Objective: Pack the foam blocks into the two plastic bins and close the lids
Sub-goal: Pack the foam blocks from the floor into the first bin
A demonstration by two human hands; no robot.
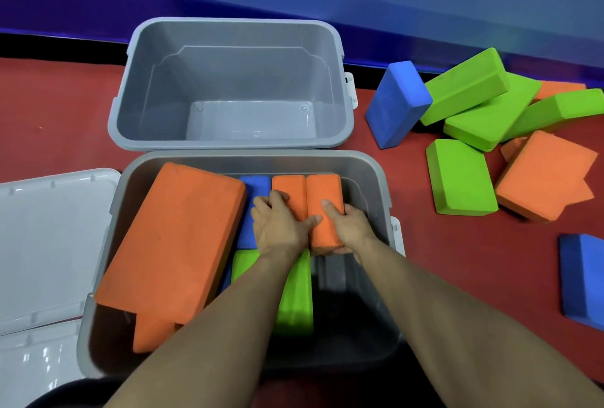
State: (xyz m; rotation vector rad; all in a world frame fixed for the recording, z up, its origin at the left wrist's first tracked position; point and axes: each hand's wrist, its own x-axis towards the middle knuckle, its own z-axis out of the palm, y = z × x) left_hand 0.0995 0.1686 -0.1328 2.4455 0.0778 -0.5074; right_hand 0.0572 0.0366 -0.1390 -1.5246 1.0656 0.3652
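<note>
Two grey plastic bins stand on the red floor. The far bin (pixel 330 58) holds nothing. The near bin (pixel 376 179) holds a large orange block (pixel 173 244) leaning at its left, a blue block (pixel 256 187), a green block (pixel 295 296) and two upright orange blocks. My right hand (pixel 351 228) grips the right orange block (pixel 323 193) from its right side. My left hand (pixel 277 224) grips the neighbouring orange block (pixel 287 184), its thumb on the right block.
A white lid (pixel 49 244) lies open at the left of the near bin. Loose blocks lie at the right: a blue one (pixel 395 104), several green ones (pixel 464 90), orange ones (pixel 545 175), and a blue one (pixel 581 280) at the right edge. A blue wall runs behind.
</note>
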